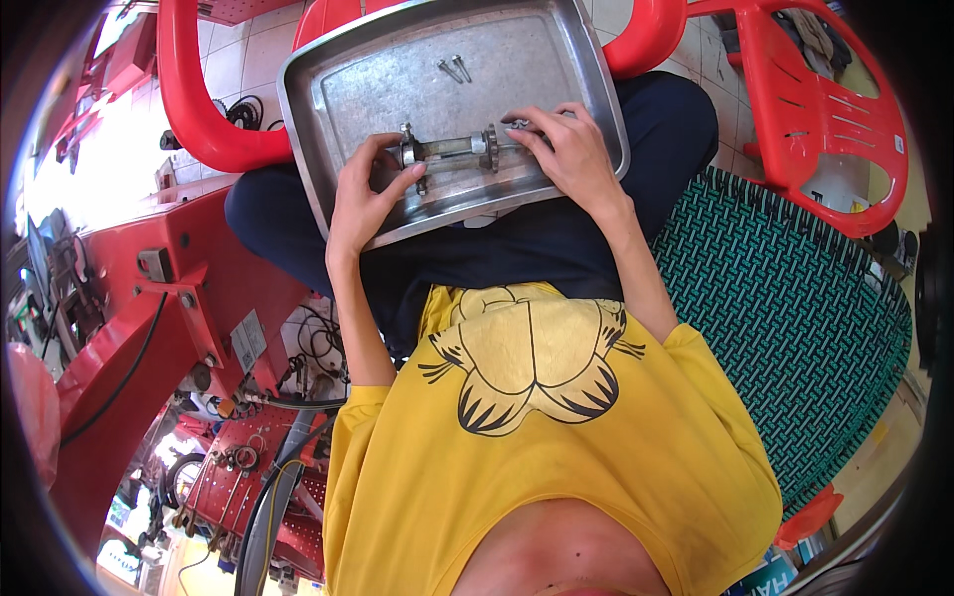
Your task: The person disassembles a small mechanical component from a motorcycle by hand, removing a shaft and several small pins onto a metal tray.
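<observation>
A steel tray [397, 79] rests across my lap. In it lies a wheel hub [447, 149], a metal cylinder with a flange at each end and a shaft on the right. My left hand [368, 189] grips its left end between thumb and fingers. Just beyond the right flange, my right hand [571, 154] pinches a small metal piece [519, 124], largely covered by my fingers; its exact kind cannot be made out. Two bolts [455, 70] lie side by side farther up the tray.
A red plastic chair [229, 149] holds the tray's far side between its arms. Another red chair [825, 109] stands at the far right. Beside me on the right is a green-and-black woven seat [785, 318]. Red machinery [189, 298] and cables crowd the left.
</observation>
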`<state>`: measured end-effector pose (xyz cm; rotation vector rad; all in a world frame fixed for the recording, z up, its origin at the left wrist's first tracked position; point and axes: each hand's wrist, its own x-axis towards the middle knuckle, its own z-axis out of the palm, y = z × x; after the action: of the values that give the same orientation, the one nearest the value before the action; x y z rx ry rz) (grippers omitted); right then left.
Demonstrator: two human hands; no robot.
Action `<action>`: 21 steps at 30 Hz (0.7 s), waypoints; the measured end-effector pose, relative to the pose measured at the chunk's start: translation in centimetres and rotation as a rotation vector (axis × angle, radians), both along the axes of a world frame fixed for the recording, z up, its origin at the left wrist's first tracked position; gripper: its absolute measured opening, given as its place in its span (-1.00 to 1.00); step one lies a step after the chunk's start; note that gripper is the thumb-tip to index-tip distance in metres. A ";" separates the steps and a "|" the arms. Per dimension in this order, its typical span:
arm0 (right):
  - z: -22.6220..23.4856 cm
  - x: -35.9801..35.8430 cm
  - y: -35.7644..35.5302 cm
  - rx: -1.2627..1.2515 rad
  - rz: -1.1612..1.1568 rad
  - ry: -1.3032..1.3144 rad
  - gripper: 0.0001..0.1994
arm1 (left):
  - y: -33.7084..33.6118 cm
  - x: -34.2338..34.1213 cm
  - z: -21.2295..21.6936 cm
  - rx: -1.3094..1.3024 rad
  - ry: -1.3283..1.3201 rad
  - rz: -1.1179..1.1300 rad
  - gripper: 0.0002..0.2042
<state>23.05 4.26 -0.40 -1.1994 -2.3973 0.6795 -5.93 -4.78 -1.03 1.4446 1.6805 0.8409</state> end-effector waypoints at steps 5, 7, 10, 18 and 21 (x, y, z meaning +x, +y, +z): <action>0.8 0.0 0.1 0.016 0.018 0.128 -0.69 | 0.0 0.0 0.1 -0.006 0.003 0.001 -0.53; 0.9 0.1 0.1 -0.001 0.013 0.113 -0.70 | 0.0 0.0 -0.1 0.010 0.001 -0.002 -0.53; 0.7 0.2 -0.1 -0.008 -0.020 0.058 -0.71 | 0.0 -0.1 -0.3 0.018 0.006 -0.004 -0.53; 0.7 -0.2 -0.1 0.031 -0.048 0.125 -0.72 | 0.0 0.0 0.0 0.016 0.003 0.000 -0.54; 1.5 0.1 0.0 -0.035 0.010 0.123 -0.68 | 0.0 -0.1 -0.3 0.027 0.007 -0.004 -0.53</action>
<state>23.10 4.26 1.12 -1.1265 -2.3006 0.7775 -5.99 -4.81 -1.31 1.4704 1.6772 0.8599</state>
